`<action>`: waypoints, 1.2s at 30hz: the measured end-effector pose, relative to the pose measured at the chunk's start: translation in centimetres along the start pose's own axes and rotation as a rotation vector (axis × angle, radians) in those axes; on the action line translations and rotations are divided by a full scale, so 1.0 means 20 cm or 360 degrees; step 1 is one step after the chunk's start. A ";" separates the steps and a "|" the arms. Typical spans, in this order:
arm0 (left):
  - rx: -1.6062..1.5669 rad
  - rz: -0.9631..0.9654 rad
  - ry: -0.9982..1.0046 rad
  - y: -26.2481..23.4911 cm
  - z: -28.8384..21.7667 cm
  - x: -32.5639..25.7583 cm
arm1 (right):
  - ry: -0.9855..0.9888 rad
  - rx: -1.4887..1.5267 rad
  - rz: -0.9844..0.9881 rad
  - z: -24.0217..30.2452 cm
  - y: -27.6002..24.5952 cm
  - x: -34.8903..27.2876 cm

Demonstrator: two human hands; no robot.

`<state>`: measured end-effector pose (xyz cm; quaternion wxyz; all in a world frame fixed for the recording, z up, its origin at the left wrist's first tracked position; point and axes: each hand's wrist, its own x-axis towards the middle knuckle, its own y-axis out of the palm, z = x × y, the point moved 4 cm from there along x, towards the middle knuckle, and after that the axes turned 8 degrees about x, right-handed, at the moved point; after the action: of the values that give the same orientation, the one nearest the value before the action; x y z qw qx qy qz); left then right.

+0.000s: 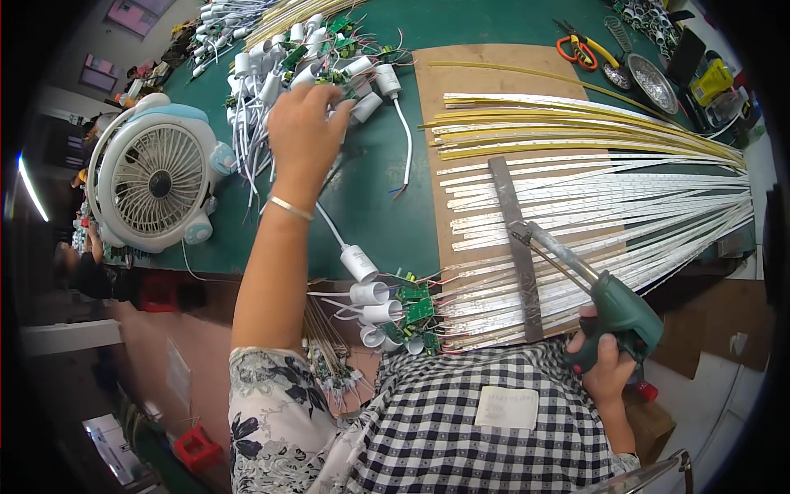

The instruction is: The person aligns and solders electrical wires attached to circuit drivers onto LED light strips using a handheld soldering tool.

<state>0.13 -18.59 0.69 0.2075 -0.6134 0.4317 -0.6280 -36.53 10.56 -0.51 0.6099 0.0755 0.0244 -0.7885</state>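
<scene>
At the far left my left hand (303,123) reaches over a pile of white plastic lamp caps (270,89) with cables and small green circuit boards (294,58). Its thumb stands apart from the bent fingers; their tips are partly hidden, and I see nothing held. My right hand (607,366) is closed round the handle of a green soldering gun (627,309), whose metal nozzle points up and left over the strips. Near me, wired green boards (418,310) and white caps (359,263) lie at the left ends of white LED strips (568,193).
A dark flat bar (514,247) lies across the strips on a brown board (494,70). A white and blue fan (160,181) stands at left. Orange-handled scissors (578,53), pliers (605,53) and a metal dish (652,82) lie at far right.
</scene>
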 end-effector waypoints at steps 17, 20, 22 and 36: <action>0.0693 -0.0240 0.0227 0.10 -0.10 0.11 | -0.0098 -0.0011 0.0095 0.06 0.11 0.06; 0.0729 -0.0279 0.0280 0.05 -0.10 0.11 | -0.0124 0.0031 0.0112 0.06 0.14 0.06; 0.0537 -0.0272 0.0268 -0.01 -0.11 0.09 | -0.0115 0.0033 0.0120 0.06 0.13 0.06; -0.0369 0.0785 0.0219 -0.46 -0.50 -0.61 | -0.0001 0.0016 0.0403 0.06 0.13 0.02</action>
<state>-4.99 -1.09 2.15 0.2528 -0.4653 0.6499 -0.5452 -34.27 9.42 0.84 0.7042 0.0808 0.0103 -0.7053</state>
